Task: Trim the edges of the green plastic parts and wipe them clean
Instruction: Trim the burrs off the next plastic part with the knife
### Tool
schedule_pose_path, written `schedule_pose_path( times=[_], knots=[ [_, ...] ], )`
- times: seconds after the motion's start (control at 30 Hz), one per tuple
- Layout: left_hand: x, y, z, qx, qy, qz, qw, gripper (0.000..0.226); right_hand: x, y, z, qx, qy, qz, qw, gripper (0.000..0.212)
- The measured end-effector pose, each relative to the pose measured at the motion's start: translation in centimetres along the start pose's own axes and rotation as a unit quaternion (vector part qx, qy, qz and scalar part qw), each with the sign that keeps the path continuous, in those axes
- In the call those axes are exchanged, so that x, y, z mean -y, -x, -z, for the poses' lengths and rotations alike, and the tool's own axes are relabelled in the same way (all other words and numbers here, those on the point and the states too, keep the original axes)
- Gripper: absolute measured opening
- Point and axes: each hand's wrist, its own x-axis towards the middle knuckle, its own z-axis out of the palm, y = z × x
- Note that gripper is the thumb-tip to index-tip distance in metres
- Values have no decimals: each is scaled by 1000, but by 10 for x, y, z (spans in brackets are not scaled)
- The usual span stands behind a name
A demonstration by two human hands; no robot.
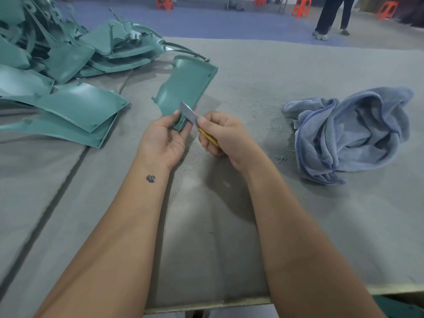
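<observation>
A curved green plastic part [185,86] stretches away from me over the grey table, its near end pinched in my left hand [164,140]. My right hand [221,134] grips a yellow-handled utility knife [192,117], and the bare blade lies against the part's near edge right beside my left thumb. A crumpled blue towel [351,136] lies on the table to the right, apart from both hands.
A heap of green plastic parts [64,65] covers the table's left and far-left. Fine green shavings [277,131] litter the grey table covering [229,226] near the towel. Beyond the table stand orange stools [301,6] and a person [332,17].
</observation>
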Motion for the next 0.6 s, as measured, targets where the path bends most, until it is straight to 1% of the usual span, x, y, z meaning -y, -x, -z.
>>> schedule_pose_path(
  times=[0.07,0.13,0.27,0.47,0.6],
  knots=[
    [3,0,-2,-3,-12,3,1000,20,-1,1,-2,25,15,3,1000,23],
    [5,-1,-3,-14,-11,0,1000,23,-3,1,-4,26,30,0,999,22],
    [4,-2,-1,-16,5,2,1000,30,-5,-1,-4,6,49,0,999,24],
    [6,0,0,-21,9,6,1000,27,-10,-1,-8,-38,82,27,996,27],
    [6,1,-1,-23,16,-1,1000,27,-9,0,-10,-53,87,42,994,28]
  ],
)
